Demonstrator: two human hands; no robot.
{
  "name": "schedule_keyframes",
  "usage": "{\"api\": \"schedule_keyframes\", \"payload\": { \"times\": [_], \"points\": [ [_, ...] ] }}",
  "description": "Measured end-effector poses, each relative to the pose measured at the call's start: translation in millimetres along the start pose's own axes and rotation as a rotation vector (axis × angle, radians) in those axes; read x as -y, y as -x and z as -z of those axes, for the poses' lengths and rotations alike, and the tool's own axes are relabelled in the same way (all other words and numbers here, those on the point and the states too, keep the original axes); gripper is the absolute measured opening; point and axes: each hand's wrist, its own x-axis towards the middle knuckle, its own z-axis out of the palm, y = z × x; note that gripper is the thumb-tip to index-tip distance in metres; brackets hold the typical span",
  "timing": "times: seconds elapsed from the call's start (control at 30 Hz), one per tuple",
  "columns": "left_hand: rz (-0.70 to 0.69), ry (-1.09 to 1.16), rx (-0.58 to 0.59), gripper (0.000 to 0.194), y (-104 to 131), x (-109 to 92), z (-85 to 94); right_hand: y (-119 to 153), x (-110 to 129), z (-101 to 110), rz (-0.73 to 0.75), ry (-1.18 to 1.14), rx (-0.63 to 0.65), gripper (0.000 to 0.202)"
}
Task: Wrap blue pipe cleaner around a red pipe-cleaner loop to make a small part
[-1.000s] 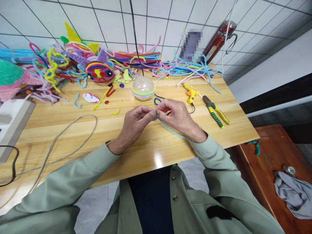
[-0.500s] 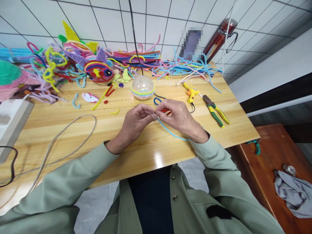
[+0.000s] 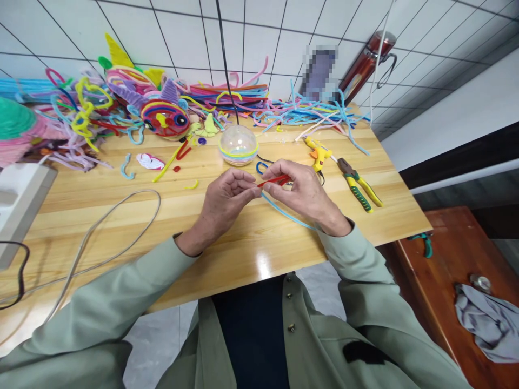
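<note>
A red pipe cleaner stretches between my two hands above the table. My left hand pinches its left end between thumb and fingertips. With thumb and forefinger, my right hand grips it farther right, where the palm partly hides it. Under the hands a light-blue pipe cleaner lies in a curve on the wood, and a blue loop shows just behind. Beyond them sits a clear ball with yellow, blue and pink bands round its lower half.
A yellow glue gun and green-handled pliers lie to the right. Heaped pipe cleaners and a colourful fish-like figure line the tiled wall. At left are a white power strip and a looped cable.
My right hand's fingers have shifted and opened up a little, so more of the red pipe cleaner shows between the hands. My left hand stays almost in place.
</note>
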Motion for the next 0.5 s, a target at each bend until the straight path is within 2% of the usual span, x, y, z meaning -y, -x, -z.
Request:
{"api": "schedule_keyframes", "payload": {
  "times": [0.23, 0.5],
  "points": [
    [0.017, 0.035, 0.014, 0.06, 0.0, -0.2, -3.4, -0.9, -0.1, -3.3, -0.07, -0.054, -0.068, 0.009],
    [0.047, -0.031, 0.025, 0.039, 1.8, -5.3, -0.6, -0.1, -0.6, -5.3, -0.05, -0.051, -0.089, 0.008]
  ]
}}
